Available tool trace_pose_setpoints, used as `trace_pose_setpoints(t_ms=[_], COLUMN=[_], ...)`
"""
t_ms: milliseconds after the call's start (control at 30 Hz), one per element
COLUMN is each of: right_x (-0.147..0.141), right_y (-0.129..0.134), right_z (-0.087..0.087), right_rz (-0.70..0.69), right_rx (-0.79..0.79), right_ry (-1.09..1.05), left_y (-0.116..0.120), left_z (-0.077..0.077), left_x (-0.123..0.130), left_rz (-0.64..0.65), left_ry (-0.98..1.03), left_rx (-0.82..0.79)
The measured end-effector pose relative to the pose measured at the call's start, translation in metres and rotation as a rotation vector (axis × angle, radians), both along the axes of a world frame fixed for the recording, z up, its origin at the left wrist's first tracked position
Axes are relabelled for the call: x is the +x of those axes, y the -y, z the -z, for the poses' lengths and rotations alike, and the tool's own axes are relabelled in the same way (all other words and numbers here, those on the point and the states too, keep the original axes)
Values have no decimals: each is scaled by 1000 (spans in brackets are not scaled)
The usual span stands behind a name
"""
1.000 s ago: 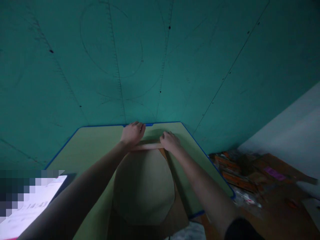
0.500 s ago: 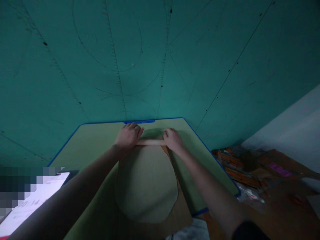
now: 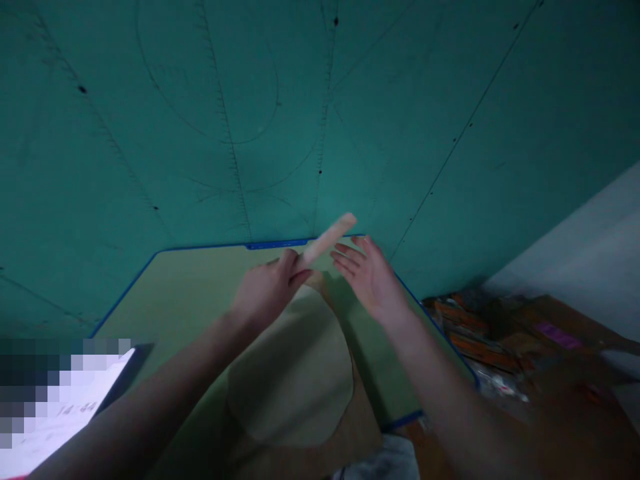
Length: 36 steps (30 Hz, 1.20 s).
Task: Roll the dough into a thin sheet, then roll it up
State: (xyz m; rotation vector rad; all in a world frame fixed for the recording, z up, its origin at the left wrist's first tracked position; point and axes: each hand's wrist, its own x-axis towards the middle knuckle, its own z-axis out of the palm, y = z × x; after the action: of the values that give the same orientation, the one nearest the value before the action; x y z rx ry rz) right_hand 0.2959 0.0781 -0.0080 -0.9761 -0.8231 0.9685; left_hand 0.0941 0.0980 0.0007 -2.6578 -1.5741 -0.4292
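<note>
My left hand (image 3: 267,287) is closed round one end of a pale wooden rolling pin (image 3: 330,241), which slants up to the right above the far edge of the mat. Just right of the pin, my right hand (image 3: 367,273) is open, its fingers spread and holding nothing. Below both hands lies a flat, roundish sheet of pale dough (image 3: 295,373) on a brown wooden board (image 3: 360,427). My left hand and forearm overlap the sheet's upper left part.
A pale green mat (image 3: 200,287) with a blue rim lies under the board, against a marked green wall (image 3: 280,167). A lit phone screen (image 3: 75,413) stands at the lower left. Cardboard (image 3: 590,333) and plastic-wrapped items (image 3: 470,333) are on the right.
The pin has been lifted off the sheet's far edge and tilted up to the right. My right hand has let go of it, opened, and moved right.
</note>
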Motion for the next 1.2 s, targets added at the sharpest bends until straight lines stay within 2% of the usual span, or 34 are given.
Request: trace_pose_setpoints(t_ms=[33,100,167,200,300,333,367,433,567,667,733,800,867,933,1000,1133,1200], right_x=[-6,-17,-28,-34,-45,-45,-42,-27,16,20,-3,-40,-74,-86,-67,10,16], right_y=[5,15,27,33,52,58,62,68,66,63,66,74,83,86,81,59,57], right_z=[-9,-27,-42,-48,-58,-60,-61,-61,-55,-46,-41,-36,-32,-30,-29,-23,-13], right_rz=[-70,-110,-92,-98,-167,-203,-239,-280,-174,-151,-155,-178,-259,-307,-260,84,145], right_rx=[14,58,90,96,107,108,109,124,233,255,244,193,93,10,-38,61,125], right_ry=[-132,-340,-481,-521,-550,-541,-529,-519,-587,-643,-684,-708,-688,-653,-623,-524,-404], left_y=[11,30,43,48,57,60,62,67,71,74,79,86,94,101,108,114,113], left_z=[-5,-12,-18,-21,-31,-34,-37,-39,-35,-30,-29,-28,-26,-21,-13,6,11], left_x=[5,16,24,28,36,36,34,22,-23,-46,-47,-40,-36,-41,-58,-92,-95], left_rz=[24,84,142,183,320,357,382,412,371,272,229,221,231,217,167,85,59], left_ry=[-28,-46,33,100,346,428,502,575,436,384,410,443,462,476,466,423,440], left_rx=[20,32,-97,-252,-886,-1051,-1160,-1254,-1256,-1207,-1198,-1251,-1323,-1297,-1172,-926,-819])
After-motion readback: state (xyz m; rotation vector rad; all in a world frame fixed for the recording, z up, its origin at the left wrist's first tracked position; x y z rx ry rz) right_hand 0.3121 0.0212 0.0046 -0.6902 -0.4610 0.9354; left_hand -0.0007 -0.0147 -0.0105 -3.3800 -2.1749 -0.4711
